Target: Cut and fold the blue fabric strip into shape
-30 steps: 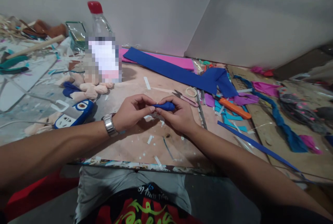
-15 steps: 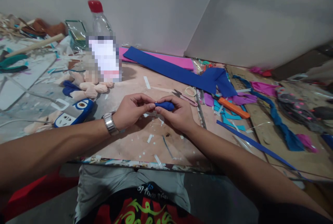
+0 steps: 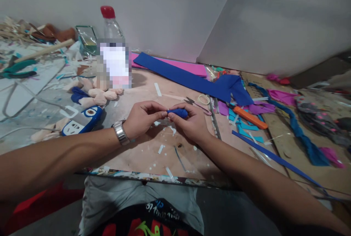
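Note:
Above the middle of the board, my right hand (image 3: 194, 122) holds a small puffed bundle of blue cloth (image 3: 178, 113) between thumb and fingers. My left hand (image 3: 142, 119), with a metal watch (image 3: 120, 132) on its wrist, has thumb and forefinger pinched at the bundle's left tip. The fingers hide part of the bundle, and any fine detail at the tip is too small to make out. Just beyond my right hand lie pink-handled thread snips (image 3: 201, 108) and a small roll of tape (image 3: 203, 99). Pale cloth puffs (image 3: 100, 97) and one blue puff (image 3: 78, 95) rest at the left.
A blue and white power strip (image 3: 82, 120) with cords lies left. Behind it stand a red-capped bottle (image 3: 113, 29) and a blurred-out phone-like shape (image 3: 115, 60). A wide blue cloth strip (image 3: 181, 77) lies at the back; an orange utility knife (image 3: 250, 117) and scraps lie right.
The view has shifted slightly, so everything appears a little further right and lower. Both hands keep hold of the blue bundle, with only slight finger movement.

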`<state>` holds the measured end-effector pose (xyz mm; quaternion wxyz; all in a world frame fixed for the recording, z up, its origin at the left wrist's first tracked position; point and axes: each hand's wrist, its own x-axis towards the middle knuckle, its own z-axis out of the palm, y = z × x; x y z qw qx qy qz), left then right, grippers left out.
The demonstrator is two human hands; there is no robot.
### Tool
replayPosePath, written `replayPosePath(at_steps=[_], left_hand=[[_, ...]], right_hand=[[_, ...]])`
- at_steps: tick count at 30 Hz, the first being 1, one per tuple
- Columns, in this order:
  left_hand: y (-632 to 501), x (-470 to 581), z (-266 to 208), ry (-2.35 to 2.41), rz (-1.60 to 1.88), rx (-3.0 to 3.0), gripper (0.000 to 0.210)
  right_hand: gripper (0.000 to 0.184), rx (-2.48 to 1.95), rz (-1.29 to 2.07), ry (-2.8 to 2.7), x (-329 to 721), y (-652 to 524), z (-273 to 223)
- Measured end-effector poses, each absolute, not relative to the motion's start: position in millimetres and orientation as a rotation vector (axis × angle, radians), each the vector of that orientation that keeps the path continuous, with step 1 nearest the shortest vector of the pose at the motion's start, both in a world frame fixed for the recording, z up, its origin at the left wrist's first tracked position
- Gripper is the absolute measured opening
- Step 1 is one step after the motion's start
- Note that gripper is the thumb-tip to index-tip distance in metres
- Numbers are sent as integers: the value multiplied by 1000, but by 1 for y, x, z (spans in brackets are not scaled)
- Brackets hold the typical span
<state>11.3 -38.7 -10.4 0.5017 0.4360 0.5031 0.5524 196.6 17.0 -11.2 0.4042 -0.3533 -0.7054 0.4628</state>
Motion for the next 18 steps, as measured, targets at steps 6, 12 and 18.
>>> replayPosePath(at_steps=[6,12,18], left_hand=[[-37,12,-10,1170,1310,1025,24],[-36,12,-12,1137,1322,978,23],[-35,13,-16,1060,1329,929,28]], right_hand=[[22,-911,1143,-1783,197,20,-15],[23,-912,1169,-1743,196,22,-18],[29,-907,1330,-1622,196,23,-21]])
